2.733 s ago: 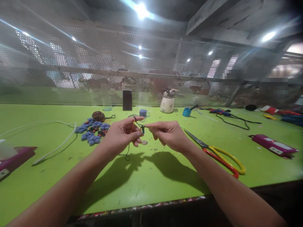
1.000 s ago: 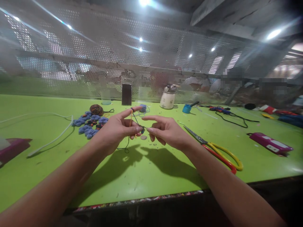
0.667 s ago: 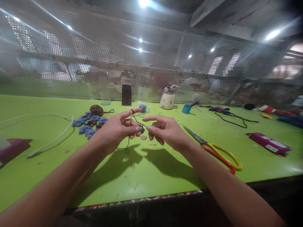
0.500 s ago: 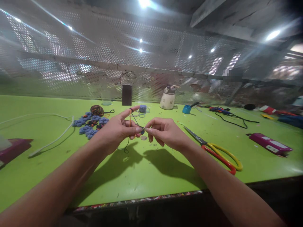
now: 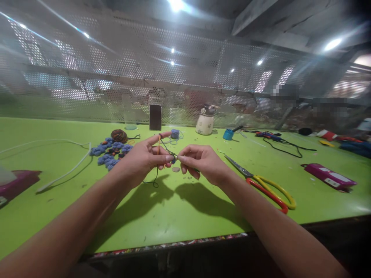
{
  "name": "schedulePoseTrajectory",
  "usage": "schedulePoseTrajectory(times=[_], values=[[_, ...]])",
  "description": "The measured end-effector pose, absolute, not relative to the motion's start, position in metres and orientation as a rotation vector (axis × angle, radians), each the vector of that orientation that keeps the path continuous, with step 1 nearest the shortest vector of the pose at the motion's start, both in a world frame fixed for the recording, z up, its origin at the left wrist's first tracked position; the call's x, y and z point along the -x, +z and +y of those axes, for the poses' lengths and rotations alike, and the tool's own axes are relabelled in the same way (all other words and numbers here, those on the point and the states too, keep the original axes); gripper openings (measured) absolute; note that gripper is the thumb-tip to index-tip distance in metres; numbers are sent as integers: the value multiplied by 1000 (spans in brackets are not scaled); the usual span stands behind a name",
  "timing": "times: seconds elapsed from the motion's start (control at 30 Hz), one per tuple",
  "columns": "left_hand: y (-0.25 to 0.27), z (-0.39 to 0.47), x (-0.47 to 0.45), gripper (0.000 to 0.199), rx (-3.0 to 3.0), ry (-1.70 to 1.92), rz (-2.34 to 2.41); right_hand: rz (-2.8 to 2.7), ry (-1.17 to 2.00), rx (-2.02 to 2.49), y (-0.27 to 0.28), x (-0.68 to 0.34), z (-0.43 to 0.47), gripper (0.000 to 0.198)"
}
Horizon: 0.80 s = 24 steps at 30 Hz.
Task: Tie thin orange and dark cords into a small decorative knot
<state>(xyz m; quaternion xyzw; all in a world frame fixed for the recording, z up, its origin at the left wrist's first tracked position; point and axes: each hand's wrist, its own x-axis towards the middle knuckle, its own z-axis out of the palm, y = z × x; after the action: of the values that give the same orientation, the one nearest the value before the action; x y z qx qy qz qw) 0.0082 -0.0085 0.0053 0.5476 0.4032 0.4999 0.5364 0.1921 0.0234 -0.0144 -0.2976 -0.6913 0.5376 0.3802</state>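
My left hand (image 5: 146,154) pinches a small piece of dark blue crochet work (image 5: 173,160) between thumb and fingers, its index finger raised. Dark and orange yarn (image 5: 159,146) runs over that finger down to the piece, and a dark strand hangs to the table. Close against it, my right hand (image 5: 203,160) is closed in a pinch on a thin crochet hook, mostly hidden by the fingers. Left of my hands lie blue crocheted flowers (image 5: 106,159) with dark-orange centres and a ball of variegated yarn (image 5: 119,135).
Scissors (image 5: 261,185) with red and yellow handles lie beside my right forearm on the green table (image 5: 174,224). Behind stand a phone (image 5: 155,117), a blue yarn bundle (image 5: 174,134), a cream bottle (image 5: 204,124) and a blue pot (image 5: 228,134). A purple box (image 5: 329,176) lies right; a white cable (image 5: 65,175) left.
Dark yarn now stretches in a clearer line from the raised left finger to the right fingertips. The right fingers have shifted slightly; both hands stay in place.
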Motion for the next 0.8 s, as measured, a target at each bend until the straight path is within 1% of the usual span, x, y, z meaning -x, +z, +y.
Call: schedulePoseTrajectory(times=[0.13, 0.33, 0.57, 0.67, 0.8], values=[[3, -6, -7, 92, -1308, 1190, 937, -1763, 1359, 759, -14, -193, 24, 23], [1, -4, -5, 78, -1357, 1175, 927, -1730, 1408, 744, -14, -193, 25, 24], [3, -6, -9, 87, -1481, 1214, 1042, -1723, 1566, 767, -14, -195, 28, 31], [-2, -6, -10, 80, -1696, 1212, 1155, -1653, 1641, 794, -17, -193, 29, 31], [-9, -9, -15, 63, -1953, 1311, 1317, -1478, 1714, 807, -23, -184, 26, 29]])
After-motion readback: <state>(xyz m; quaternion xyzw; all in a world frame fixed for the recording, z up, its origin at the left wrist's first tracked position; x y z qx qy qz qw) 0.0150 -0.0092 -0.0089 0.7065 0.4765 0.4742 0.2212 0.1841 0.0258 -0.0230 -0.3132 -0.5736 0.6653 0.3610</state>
